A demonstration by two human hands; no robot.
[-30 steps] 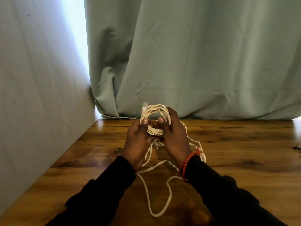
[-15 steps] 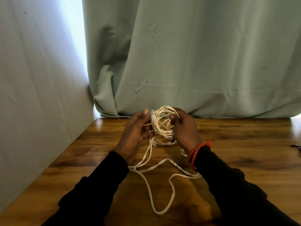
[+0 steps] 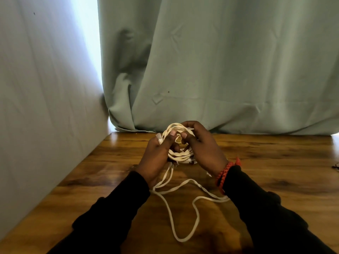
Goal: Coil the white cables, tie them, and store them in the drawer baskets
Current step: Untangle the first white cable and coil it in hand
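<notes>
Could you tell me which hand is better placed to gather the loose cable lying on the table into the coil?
The left hand, probably. The slack drops from the coil right beside its wrist, and it pinches a connector end. The right hand is wrapped around the coil, steadying it.

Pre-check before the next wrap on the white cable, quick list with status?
1. Coil held by both hands: ok. The left hand and right hand both grip it above the table.
2. Connector end under control: ok. A clear plug sticks up at the left hand's fingertips.
3. All cable gathered in: not ok. A loose tail lies in loops on the table toward the person.
4. Tail free of knots: cannot tell. The strands cross near the left sleeve.
5. Tie at hand: not ok. None shows in the head view.
6. Drawer baskets in reach: cannot tell. They are not in view.
</notes>
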